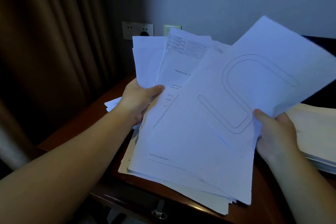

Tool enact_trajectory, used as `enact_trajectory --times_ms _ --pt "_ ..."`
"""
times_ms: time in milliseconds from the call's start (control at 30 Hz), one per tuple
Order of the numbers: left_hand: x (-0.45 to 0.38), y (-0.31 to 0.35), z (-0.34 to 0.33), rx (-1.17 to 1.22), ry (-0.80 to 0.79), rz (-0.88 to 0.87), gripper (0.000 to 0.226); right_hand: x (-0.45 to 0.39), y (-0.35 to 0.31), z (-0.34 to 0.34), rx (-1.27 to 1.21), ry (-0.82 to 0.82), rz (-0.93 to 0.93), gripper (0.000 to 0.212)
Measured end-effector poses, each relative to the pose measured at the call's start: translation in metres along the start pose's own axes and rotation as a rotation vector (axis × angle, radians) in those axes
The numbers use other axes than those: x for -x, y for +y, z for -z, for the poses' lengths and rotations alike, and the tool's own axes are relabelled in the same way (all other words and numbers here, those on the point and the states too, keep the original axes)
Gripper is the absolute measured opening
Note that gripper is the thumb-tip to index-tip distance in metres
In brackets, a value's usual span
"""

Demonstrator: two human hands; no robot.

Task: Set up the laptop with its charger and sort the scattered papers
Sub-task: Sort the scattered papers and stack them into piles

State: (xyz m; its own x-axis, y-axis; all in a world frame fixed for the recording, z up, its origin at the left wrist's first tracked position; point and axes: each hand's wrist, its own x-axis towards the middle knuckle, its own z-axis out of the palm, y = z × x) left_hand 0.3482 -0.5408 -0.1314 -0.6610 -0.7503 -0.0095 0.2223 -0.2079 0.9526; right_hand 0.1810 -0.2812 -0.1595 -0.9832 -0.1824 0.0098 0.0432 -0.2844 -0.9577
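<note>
The person holds a fanned bundle of papers (209, 114) above the wooden desk (76, 129). The left hand (140, 100) grips the bundle's left edge, thumb curled over the top sheets. The right hand (274, 132) grips the right edge of the uppermost sheet, thumb on its face and fingers beneath. That sheet carries a large looped outline; the sheet behind it shows a printed table. The sheets are skewed and their edges are not aligned.

Status of paper sorting: in progress. The bundle is gathered but not squared. A separate stack of cream sheets (316, 132) rests on the desk at the right, just beside the right hand. A few loose sheets (111, 103) remain on the desk behind the left wrist and are not yet collected.

Status of laptop setup: cannot be confirmed. No laptop or charger is identifiable in the view. A wall socket (137, 30) is mounted above the desk's far edge; whether anything is plugged into it cannot be determined in the dim light. A dark object at the far right is partly hidden and unidentified.
</note>
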Motion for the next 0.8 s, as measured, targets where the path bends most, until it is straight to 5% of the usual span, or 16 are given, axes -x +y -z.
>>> enact_trajectory --times_ms 167,433,800 --pt "0.002 -0.007 -0.009 -0.025 -0.036 0.022 0.05 -0.004 0.011 -0.001 0.133 -0.202 -0.044 0.036" --pt "-0.002 -0.003 -0.005 -0.018 0.0 0.021 0.034 0.001 0.002 -0.001 0.21 0.098 0.104 0.017" --pt "-0.004 0.005 0.008 -0.019 0.038 -0.009 0.027 0.002 -0.003 0.001 0.029 0.108 0.013 0.024"
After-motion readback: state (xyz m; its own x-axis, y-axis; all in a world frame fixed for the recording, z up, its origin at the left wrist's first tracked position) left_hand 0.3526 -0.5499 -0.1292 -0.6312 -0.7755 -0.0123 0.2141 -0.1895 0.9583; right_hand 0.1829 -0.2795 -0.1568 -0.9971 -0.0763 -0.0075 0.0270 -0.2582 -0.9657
